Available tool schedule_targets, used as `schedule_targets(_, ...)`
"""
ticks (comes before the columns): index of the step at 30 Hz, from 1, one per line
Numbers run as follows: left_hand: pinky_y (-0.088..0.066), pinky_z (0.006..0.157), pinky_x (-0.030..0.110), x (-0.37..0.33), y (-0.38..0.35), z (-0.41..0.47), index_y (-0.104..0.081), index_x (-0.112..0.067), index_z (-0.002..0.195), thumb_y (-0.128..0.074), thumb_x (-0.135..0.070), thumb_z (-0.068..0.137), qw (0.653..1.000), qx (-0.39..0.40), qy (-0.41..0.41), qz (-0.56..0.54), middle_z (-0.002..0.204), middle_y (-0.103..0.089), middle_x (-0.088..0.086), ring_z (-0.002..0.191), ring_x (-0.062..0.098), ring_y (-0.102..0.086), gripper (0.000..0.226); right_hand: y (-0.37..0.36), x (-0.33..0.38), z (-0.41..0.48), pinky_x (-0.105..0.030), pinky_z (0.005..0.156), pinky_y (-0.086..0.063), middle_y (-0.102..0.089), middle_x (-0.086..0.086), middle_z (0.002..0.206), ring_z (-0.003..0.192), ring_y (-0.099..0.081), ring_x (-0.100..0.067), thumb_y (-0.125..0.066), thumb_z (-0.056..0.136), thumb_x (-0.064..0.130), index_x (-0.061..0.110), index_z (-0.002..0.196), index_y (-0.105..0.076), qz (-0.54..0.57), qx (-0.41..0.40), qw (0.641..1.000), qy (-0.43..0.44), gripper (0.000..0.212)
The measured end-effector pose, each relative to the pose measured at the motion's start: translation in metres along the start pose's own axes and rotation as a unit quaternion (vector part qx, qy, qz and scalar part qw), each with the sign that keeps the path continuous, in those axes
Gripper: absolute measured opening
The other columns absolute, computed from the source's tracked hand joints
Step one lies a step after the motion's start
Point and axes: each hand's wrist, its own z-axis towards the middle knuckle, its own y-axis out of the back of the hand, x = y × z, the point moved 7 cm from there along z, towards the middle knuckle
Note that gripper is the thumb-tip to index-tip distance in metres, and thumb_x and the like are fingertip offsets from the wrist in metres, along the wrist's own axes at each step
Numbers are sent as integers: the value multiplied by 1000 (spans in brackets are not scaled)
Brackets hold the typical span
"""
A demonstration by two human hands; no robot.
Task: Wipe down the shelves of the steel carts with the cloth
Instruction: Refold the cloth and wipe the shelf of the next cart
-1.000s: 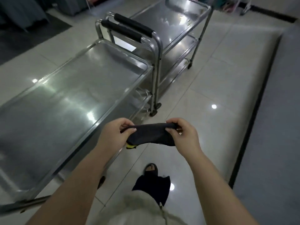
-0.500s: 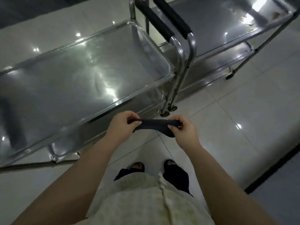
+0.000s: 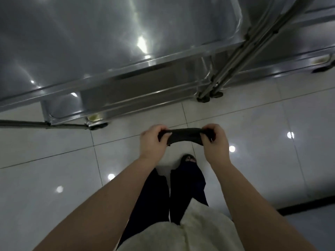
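Cloth (image 3: 184, 137) between left hand (image 3: 153, 143), right hand (image 3: 216, 142)

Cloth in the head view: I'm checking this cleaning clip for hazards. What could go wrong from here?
The dark cloth hangs over the tiled floor, pinched only at its ends by the left hand and right hand; a slipped grip could drop it there. The steel cart's low bar juts out at floor level beside the person, a possible trip.
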Motion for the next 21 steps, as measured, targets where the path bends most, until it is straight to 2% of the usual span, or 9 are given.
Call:
schedule_targets(2, -52, 82, 27, 36, -24, 24, -64, -33, 93, -65, -24, 87, 1000, -1, 8, -13, 88, -64, -17, 83, 0, -59, 11, -18, -31, 26, -8, 73, -47, -64, 21, 91, 89, -60, 6, -66, 83, 1, 33, 94, -58, 66, -22, 997, -20, 35)
schedule_targets(4, -47, 74, 12, 75, -47, 53, -60, -43, 89, -64, -24, 87, 1000, -7, 13, -26, 85, -62, -21, 83, -5, -59, 19, -43, -67, 59, -11, 72, -50, -67, 21, 87, 84, -65, 1, -71, 79, -3, 30, 94, -58, 127, -36, 991, -33, 39)
schedule_targets(6, -41, 68, 5, 112, -75, 87, -55, -52, 83, -63, -26, 87, 999, -9, 9, -35, 81, -61, -25, 80, -6, -59, 28, -67, -101, 97, -13, 70, -50, -68, 18, 85, 83, -67, -3, -75, 77, 0, 29, 94, -59, 132, -54, 989, -24, 37)
schedule_targets(8, -41, 65, 7, 146, -105, 121, -53, -55, 79, -63, -27, 86, 1000, 0, 6, -24, 79, -61, -25, 76, -6, -58, 31, -88, -133, 133, -12, 70, -50, -67, 17, 84, 82, -66, -2, -77, 77, 7, 34, 90, -60, 125, -75, 989, -1, 34)
schedule_targets(11, -42, 62, 17, 188, -152, 169, -56, -44, 78, -64, -30, 85, 999, 30, -8, -18, 78, -61, -19, 70, -2, -56, 18, -109, -174, 184, -15, 74, -51, -67, 15, 87, 85, -65, -4, -75, 78, 17, 43, 84, -59, 98, -103, 989, 39, 32)
schedule_targets(14, -41, 60, 17, 215, -189, 207, -55, -40, 75, -67, -30, 84, 999, 40, -35, -7, 75, -58, -18, 68, 0, -56, 19, -122, -207, 226, -25, 78, -51, -66, 2, 89, 85, -63, -14, -74, 78, 19, 39, 84, -58, 81, -122, 986, 83, 26)
schedule_targets(17, -52, 65, 29, 239, -215, 240, -58, -35, 73, -70, -26, 83, 997, 35, -30, -65, 75, -61, -14, 68, 8, -58, 18, -138, -239, 266, -29, 78, -51, -63, -2, 87, 82, -59, -14, -73, 80, 13, 32, 83, -59, 106, -120, 984, 80, 24)
schedule_targets(19, -50, 63, 26, 249, -223, 263, -58, -34, 72, -72, -24, 83, 996, 16, -39, -84, 72, -60, -14, 66, 5, -58, 20, -151, -249, 291, -27, 77, -51, -64, -3, 87, 81, -60, -11, -72, 83, 11, 29, 84, -60, 105, -117, 984, 87, 22)
schedule_targets(21, -46, 61, 21, 257, -225, 284, -58, -34, 72, -73, -22, 83, 995, -6, -56, -84, 69, -59, -14, 65, 5, -57, 22, -164, -250, 311, -20, 74, -48, -64, 2, 86, 79, -60, -5, -72, 85, 11, 28, 85, -58, 96, -109, 984, 106, 22)
